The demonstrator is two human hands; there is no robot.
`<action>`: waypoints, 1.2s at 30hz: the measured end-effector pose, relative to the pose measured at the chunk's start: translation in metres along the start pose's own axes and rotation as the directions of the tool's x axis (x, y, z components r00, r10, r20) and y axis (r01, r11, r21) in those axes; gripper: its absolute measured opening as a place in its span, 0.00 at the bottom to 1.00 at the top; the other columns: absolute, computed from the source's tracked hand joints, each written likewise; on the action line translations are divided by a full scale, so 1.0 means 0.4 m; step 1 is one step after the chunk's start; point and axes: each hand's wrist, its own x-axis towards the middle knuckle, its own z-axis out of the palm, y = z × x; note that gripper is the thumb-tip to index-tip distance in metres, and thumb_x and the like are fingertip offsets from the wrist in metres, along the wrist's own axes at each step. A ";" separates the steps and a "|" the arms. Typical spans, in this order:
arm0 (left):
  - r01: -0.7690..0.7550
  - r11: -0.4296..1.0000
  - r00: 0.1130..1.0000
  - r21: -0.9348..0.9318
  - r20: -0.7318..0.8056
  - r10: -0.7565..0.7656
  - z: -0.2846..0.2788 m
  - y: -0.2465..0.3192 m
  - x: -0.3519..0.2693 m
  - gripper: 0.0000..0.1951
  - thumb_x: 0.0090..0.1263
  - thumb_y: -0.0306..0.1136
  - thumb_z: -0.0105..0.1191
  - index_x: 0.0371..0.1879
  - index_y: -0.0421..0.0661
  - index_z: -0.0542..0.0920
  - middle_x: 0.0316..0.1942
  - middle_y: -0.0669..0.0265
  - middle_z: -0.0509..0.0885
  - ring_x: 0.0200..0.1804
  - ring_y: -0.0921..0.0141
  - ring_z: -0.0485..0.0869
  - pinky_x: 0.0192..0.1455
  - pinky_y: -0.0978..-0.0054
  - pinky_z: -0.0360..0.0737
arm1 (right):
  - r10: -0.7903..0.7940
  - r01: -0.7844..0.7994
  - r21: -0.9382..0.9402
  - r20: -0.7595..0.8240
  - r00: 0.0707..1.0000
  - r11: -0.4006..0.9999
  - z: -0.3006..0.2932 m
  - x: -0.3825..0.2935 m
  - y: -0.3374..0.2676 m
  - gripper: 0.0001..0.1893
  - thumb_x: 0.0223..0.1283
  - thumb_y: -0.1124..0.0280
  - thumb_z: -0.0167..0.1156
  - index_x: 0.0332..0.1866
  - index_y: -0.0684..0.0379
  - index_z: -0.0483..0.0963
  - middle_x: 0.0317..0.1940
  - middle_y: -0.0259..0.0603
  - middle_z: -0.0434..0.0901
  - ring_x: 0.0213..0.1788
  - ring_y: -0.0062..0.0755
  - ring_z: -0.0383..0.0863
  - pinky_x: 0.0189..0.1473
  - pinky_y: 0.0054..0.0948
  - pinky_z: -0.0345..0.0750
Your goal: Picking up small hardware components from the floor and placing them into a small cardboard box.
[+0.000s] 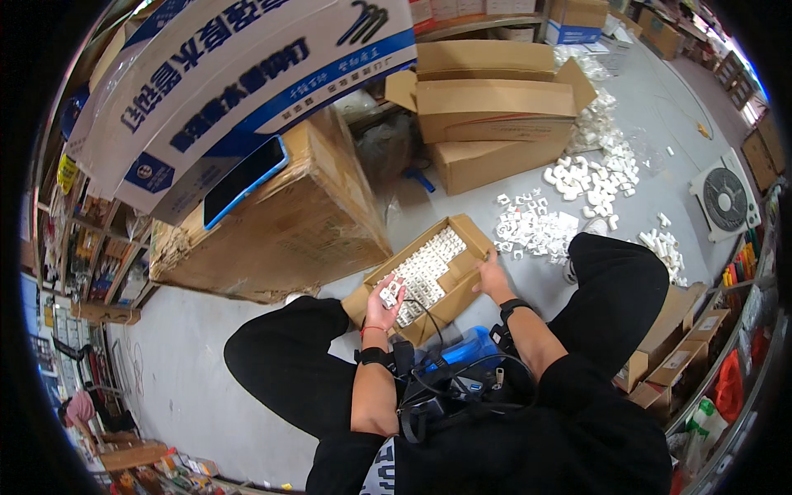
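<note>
An open cardboard box sits on the floor between my legs, tilted in the view. Rows of white plastic pipe clips fill much of it, and bare cardboard shows at its right end. Over the box's near left part, my left hand is palm up with a few white clips in its fingers. My right hand grips the box's right end wall. Beyond that hand, a loose pile of similar white clips lies on the floor.
White elbow fittings and pipe fittings lie in heaps to the right, near a box fan. A large carton bearing a phone stands at left. Another open carton stands ahead. Cables cross my lap.
</note>
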 end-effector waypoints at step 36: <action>0.083 0.994 0.977 0.067 0.189 -0.095 0.025 -0.015 0.010 0.16 0.57 0.31 0.32 0.42 0.36 0.64 0.39 0.55 0.69 0.39 0.66 0.70 0.41 0.78 0.71 | -0.322 0.317 -0.139 -0.012 0.947 0.938 -0.021 0.029 -0.205 0.23 0.32 0.56 0.57 0.38 0.56 0.67 0.37 0.46 0.67 0.41 0.39 0.65 0.40 0.36 0.62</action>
